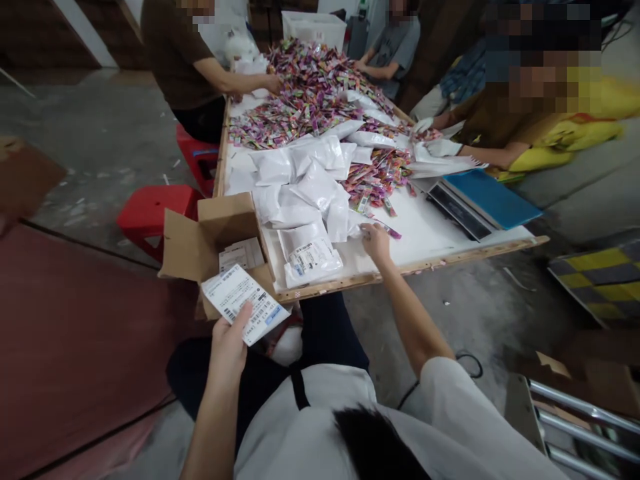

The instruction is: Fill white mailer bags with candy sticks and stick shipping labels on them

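My left hand (229,341) is closed on a white shipping label (244,303) with barcodes, held below the table's near edge beside an open cardboard box (210,240). My right hand (375,240) reaches over the white table (425,233), fingers pinched on a white plastic mailer bag (356,228) at the edge of a heap of such bags (305,187). A labelled white bag (313,260) lies near the table's front edge. Small colourful candy packets (375,180) lie just beyond my right hand.
A large heap of colourful packets (310,93) covers the far table. Three other people sit around it. A scale with a blue top (483,200) is at the right. Red stools (150,210) stand left. A white bin (314,28) is at the back.
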Demonstrator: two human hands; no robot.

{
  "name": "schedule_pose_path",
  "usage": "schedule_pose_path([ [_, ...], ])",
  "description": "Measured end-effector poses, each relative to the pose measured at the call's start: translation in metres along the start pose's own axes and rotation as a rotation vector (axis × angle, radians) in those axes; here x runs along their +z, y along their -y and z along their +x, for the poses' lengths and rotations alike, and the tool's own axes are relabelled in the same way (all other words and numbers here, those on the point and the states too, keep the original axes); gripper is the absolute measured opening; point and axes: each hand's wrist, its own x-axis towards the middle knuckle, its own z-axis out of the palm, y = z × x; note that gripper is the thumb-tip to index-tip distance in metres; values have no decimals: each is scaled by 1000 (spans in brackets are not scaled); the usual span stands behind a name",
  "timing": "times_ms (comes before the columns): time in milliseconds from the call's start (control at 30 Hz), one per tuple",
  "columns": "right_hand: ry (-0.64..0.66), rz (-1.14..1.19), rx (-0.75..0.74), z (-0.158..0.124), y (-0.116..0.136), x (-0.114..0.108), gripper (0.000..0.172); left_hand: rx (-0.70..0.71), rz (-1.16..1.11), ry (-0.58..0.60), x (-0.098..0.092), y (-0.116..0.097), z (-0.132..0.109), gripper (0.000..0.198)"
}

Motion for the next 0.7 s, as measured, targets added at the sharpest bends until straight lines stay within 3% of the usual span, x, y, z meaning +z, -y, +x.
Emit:
schedule_pose_path([
  [67,1,1,-67,-10,-15,-14,24,4,0,35,-2,1,1,14],
  [167,73,10,-291,-42,-32,-29,35,-5,40,133,-7,6,4,27],
  [267,137,17,-432,-76,-24,-38,45,25,142,257,-12,12,3,41],
  [367,120,87,-372,-103,25,-35,45,111,286,333,-14,16,-3,38],
  [433,246,263,-286,-117,75,-22,42,160,355,416,-15,19,-7,32],
  [533,476,635,-184,-128,140,10,51,215,478,573,-15,19,-12,23],
  [600,477,777,-165,-131,162,26,41,205,474,595,-16,17,-13,28],
  [700,532,715,-312,-139,161,24,13,45,160,576,-14,14,-17,54],
])
